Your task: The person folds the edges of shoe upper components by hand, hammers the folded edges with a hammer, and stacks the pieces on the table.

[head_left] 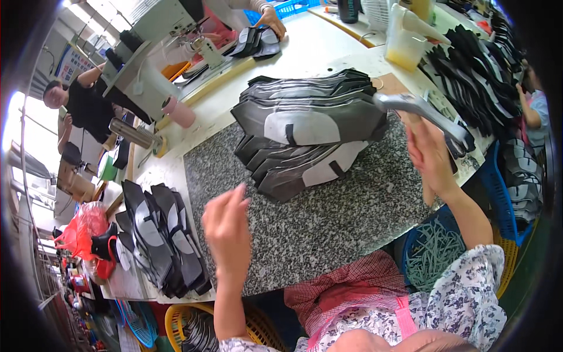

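My right hand [431, 149] is wrapped round the wooden handle of a hammer [419, 107], whose long metal head is raised at the right of the stone slab. My left hand [227, 229] hovers over the slab's left part, slightly blurred, fingers loosely curled and apart, with nothing visible in it. Between the hands, a fanned stack of dark grey shoe-upper pieces [346, 123] lies on the speckled stone slab [328, 234]. Each top piece has a light grey oval patch and a small black tab. Neither hand touches the stack.
More stacked pieces lie at the left [161, 234] and the far right [469, 82]. A pink cup [179, 111] and sewing machine [205, 53] stand far left, near a co-worker's hand [271, 22]. A plastic jug [406, 44] stands behind. Below are a basket of strips [437, 258] and a yellow basket [176, 325].
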The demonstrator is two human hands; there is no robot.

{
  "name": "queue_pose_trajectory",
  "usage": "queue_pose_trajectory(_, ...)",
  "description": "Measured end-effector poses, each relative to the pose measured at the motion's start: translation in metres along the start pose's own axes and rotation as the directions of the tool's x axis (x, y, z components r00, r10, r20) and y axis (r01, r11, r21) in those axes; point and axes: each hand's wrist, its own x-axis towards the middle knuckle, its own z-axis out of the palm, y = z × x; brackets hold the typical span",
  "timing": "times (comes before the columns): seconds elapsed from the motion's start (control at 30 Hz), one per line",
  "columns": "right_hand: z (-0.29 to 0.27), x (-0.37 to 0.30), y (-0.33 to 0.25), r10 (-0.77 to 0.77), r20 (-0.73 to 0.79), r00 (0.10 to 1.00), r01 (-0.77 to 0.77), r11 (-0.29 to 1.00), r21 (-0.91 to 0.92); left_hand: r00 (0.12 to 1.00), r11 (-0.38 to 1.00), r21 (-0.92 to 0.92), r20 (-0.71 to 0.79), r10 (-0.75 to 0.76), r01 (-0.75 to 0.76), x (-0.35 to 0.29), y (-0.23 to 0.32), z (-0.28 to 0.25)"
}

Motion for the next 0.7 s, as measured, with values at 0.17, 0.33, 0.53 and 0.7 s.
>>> queue_pose_trajectory(0.17,0.031,0.078,-0.016,-0.300,-0.056,0.952,0.284,0.939,-0.194,0.913,0.912,0.059,-0.010,0.408,-0.407,0.108,0.078,0.068)
queue_pose_trajectory(0.33,0.042,0.146,-0.016,-0.354,0.239,0.904,0.423,0.671,-0.609,0.930,0.923,0.112,0.068,0.362,-0.368,0.132,0.083,0.112)
queue_pose_trajectory(0.53,0.047,0.170,-0.001,-0.288,0.309,0.906,0.422,0.660,-0.622,0.957,0.951,-0.172,0.091,0.275,-0.257,0.147,0.077,0.116)
queue_pose_trajectory(0.7,0.056,0.186,0.005,-0.275,0.382,0.882,0.469,0.593,-0.655,0.954,0.892,-0.356,0.005,0.299,-0.278,0.136,0.061,0.107)
